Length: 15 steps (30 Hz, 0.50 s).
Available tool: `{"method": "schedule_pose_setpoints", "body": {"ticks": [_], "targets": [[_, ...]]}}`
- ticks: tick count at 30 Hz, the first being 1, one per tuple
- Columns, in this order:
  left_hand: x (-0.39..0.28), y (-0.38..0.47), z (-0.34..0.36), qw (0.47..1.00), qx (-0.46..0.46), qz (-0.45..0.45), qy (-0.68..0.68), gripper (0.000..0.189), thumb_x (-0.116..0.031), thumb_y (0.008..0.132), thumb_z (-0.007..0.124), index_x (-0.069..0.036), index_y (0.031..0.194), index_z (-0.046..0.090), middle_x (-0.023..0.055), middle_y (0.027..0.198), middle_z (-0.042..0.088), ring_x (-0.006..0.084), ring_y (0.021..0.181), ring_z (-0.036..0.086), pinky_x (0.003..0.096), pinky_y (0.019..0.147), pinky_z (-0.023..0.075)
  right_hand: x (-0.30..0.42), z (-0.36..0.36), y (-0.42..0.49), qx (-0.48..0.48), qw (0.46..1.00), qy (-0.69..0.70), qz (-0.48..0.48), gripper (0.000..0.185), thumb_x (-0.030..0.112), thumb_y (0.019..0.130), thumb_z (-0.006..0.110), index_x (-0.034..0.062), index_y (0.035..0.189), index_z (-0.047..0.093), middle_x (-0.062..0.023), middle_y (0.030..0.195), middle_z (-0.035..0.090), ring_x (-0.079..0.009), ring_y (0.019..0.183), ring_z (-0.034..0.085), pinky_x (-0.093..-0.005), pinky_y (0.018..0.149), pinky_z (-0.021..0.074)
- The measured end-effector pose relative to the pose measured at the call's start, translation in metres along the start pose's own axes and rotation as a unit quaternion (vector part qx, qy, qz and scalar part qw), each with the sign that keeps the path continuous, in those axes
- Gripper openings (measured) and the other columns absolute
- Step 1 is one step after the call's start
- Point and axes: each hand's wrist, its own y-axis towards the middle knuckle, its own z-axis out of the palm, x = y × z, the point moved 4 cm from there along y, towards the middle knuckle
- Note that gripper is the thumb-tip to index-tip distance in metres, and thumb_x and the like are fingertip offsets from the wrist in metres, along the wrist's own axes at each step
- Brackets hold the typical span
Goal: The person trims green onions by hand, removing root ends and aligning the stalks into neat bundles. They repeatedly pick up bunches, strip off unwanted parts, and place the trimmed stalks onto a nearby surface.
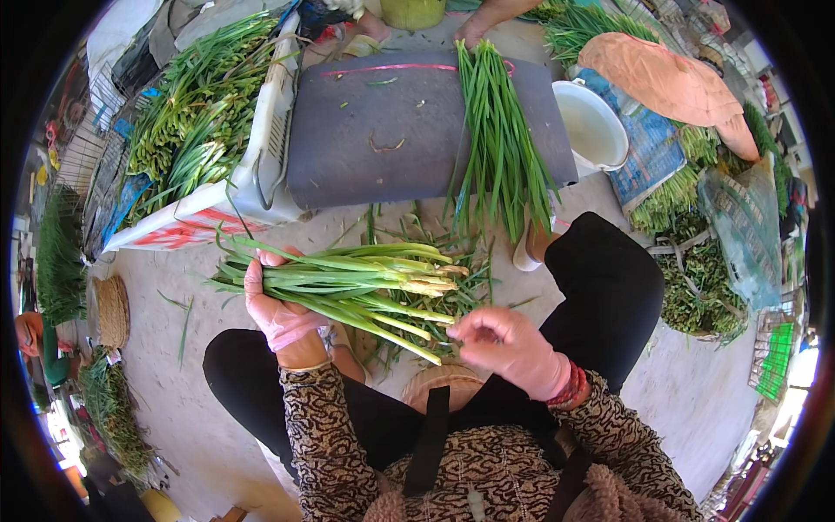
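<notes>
My left hand (pixel 277 293), in a thin translucent glove, grips a bunch of long-leaved greens like garlic chives (pixel 352 274). The bunch lies sideways above my lap, its leafy tops to the left. Its pale stem ends point right, and some carry brown, dry sheaths. Close by those ends is my right hand (pixel 502 346), also gloved, with fingers curled and fingertips at one stem's tip. Whether it pinches that stem is unclear. Ahead, a neat bundle of green leaves (pixel 496 130) lies across a dark padded surface (pixel 385 137) and hangs over its near edge.
A white plastic crate (pixel 267 137) heaped with greens stands at left. To the right are a white bucket of cloudy liquid (pixel 590 124) and piled greens (pixel 698 274). Leaf scraps (pixel 479 261) litter the floor between my knees. Another person's feet (pixel 470 29) show beyond the padded surface.
</notes>
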Motion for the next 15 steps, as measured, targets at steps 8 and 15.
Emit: {"method": "schedule_pose_setpoints", "body": {"ticks": [8, 15], "targets": [[-0.009, 0.003, -0.012, 0.999, -0.015, 0.030, 0.021, 0.020, -0.021, 0.086, 0.049, -0.004, 0.078, 0.054, 0.0104, 0.080, 0.058, 0.0260, 0.085, 0.056, 0.0453, 0.080, 0.0462, 0.007, 0.009, 0.007, 0.051, 0.978, 0.203, 0.021, 0.043, 0.004, 0.083, 0.062, 0.0003, 0.124, 0.048, -0.0037, 0.104, 0.054, -0.0093, 0.097, 0.050, -0.0241, 0.084, 0.0447], [0.000, -0.002, -0.005, 0.998, -0.058, 0.020, -0.027, 0.010, -0.008, 0.085, 0.048, 0.000, 0.089, 0.049, 0.0114, 0.073, 0.056, 0.0249, 0.070, 0.055, 0.0387, 0.076, 0.0478, 0.008, 0.036, 0.027, 0.045, 0.976, 0.210, 0.023, 0.041, -0.003, 0.081, 0.061, 0.0016, 0.121, 0.050, -0.0044, 0.110, 0.052, -0.0115, 0.099, 0.051, -0.0262, 0.082, 0.0486]]}}
